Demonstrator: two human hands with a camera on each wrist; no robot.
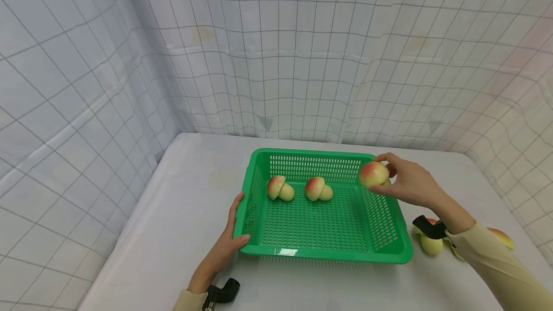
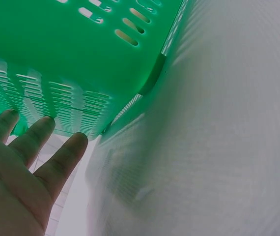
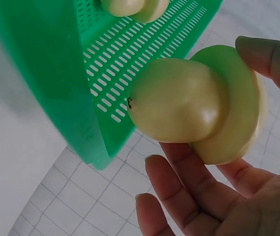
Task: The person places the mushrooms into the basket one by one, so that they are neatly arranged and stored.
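My right hand point(image 1: 410, 181) holds a toy mushroom point(image 1: 373, 174) by its red-and-yellow cap, over the right end of a green plastic basket point(image 1: 324, 256). In the right wrist view the pale, rounded stem of that mushroom point(image 3: 179, 101) points toward the basket, with thumb and fingers around the cap. Two similar toy mushrooms, a left one point(image 1: 276, 188) and a middle one point(image 1: 318, 189), lie on their sides toward the back of the basket. At the basket's left side, my left hand point(image 1: 229, 239) rests with its fingers straight along the outer wall and its thumb at the front corner.
On the white table point(image 1: 203, 181) to the right of the basket lie more toy mushrooms point(image 1: 432, 245), partly hidden by the right forearm. Another cap point(image 1: 501, 238) shows beyond the sleeve. White grid-patterned curtains point(image 1: 281, 61) enclose the table at the back and sides.
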